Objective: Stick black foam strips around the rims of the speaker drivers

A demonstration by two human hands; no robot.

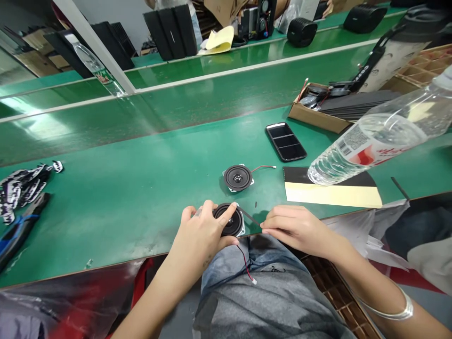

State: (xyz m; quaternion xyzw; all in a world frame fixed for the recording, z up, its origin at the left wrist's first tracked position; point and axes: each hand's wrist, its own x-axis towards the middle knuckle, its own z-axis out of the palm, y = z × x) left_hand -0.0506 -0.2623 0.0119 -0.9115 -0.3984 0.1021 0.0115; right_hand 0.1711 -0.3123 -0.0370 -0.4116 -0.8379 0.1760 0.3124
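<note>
My left hand [203, 230] is closed around a small round black speaker [231, 221] at the near edge of the green table [141, 188]. Its red and black wire [245, 263] hangs down over my lap. My right hand [293, 226] rests just to the right, fingers pressed together in a pinch on a thin dark strip [250, 217] that reaches toward the speaker. A second speaker [238, 177] of the same kind, with a short wire, lies on the table a little beyond.
A black phone [286, 141] lies face up past the speakers. A black and cream sheet [332, 190] lies at right under a tilted plastic water bottle [377, 139]. A cardboard tray [318, 117] holds parts. Black-and-white scraps [21, 186] and a blue-handled tool [21, 226] sit far left.
</note>
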